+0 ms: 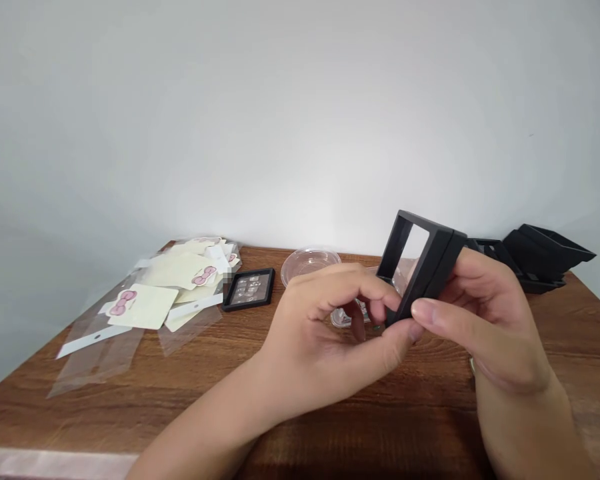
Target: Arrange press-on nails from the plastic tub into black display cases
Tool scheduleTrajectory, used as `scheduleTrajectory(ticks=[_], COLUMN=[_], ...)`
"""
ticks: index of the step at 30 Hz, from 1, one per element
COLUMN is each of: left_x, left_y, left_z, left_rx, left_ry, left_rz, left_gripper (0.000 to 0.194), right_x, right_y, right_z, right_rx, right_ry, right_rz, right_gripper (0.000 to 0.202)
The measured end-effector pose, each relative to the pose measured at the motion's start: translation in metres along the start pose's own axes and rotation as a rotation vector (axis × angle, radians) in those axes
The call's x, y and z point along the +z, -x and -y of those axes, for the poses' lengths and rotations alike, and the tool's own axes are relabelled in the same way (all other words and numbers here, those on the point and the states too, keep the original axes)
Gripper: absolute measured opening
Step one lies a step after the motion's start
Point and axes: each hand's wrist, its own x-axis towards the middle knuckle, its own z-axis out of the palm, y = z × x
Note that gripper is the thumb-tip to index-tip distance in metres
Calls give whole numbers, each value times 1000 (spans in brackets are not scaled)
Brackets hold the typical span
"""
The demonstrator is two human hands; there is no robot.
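A black display frame (433, 270) with a clear window is held up over the table, tilted. My left hand (337, 327) pinches its lower corner between thumb and fingers. Around its right side and back, my right hand (495, 320) is closed, the thumb pressed on the near edge. Behind my left hand lies a small clear plastic container (341, 318), partly hidden. A second black frame (250, 290), with several small clear pieces behind its window, lies flat to the left of my left hand.
Cream cards (147, 307) with pink bows and clear plastic sleeves (100, 360) are heaped at the left. A round clear dish (310, 261) stands near the wall. Several black frame parts (545, 257) are stacked at the back right of the wooden table (195, 380).
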Motion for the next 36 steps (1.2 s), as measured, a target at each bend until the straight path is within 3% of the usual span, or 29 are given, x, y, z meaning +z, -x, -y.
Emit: scheduleTrajectory(ticks=[4, 10, 20, 26, 36], left_x=[2, 1, -4, -7, -11], left_y=[0, 6, 7, 4, 3], left_z=[-4, -9, -10, -11, -13], left_rx=[-121, -76, -234, -280, -364], left_ry=[120, -1, 164, 370, 406], left_rz=[114, 152, 312, 371, 359], left_gripper=[18, 16, 26, 22, 18], right_x=[3, 2, 0, 4, 6], right_y=[3, 2, 5, 4, 5], right_z=[2, 1, 2, 2, -4], right_rx=[-88, -16, -56, -77, -89], right_ry=[108, 273, 294, 220, 106], right_rz=[-13, 80, 158, 144, 127], right_gripper=[20, 30, 27, 32, 31])
